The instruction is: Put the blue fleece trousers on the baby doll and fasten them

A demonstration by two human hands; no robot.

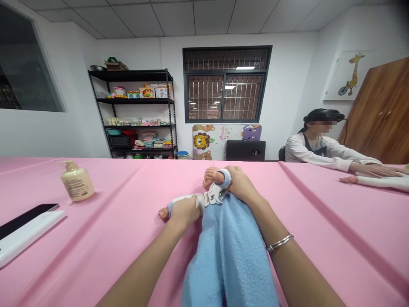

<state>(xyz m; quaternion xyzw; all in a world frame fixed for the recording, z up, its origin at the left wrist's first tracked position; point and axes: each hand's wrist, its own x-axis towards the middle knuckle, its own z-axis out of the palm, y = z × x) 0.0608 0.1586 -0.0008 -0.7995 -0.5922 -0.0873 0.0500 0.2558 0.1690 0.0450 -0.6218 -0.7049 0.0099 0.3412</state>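
A baby doll (209, 177) in a light blue fleece outfit (228, 247) lies lengthwise on the pink table (128, 213), feet pointing away from me. My left hand (183, 211) is closed round the doll's left leg near its white-and-blue cuff, with the small foot (163, 213) sticking out to the left. My right hand (241, 185) grips the other leg, which is raised, with the foot showing above the blue cuff. A silver bracelet (279, 242) sits on my right wrist.
A cream pump bottle (76, 181) stands at the left. A dark phone on a white flat device (27, 226) lies at the left edge. Another person (319, 145) sits at the far right with hands on a doll. Shelves (137, 115) and a window line the back wall.
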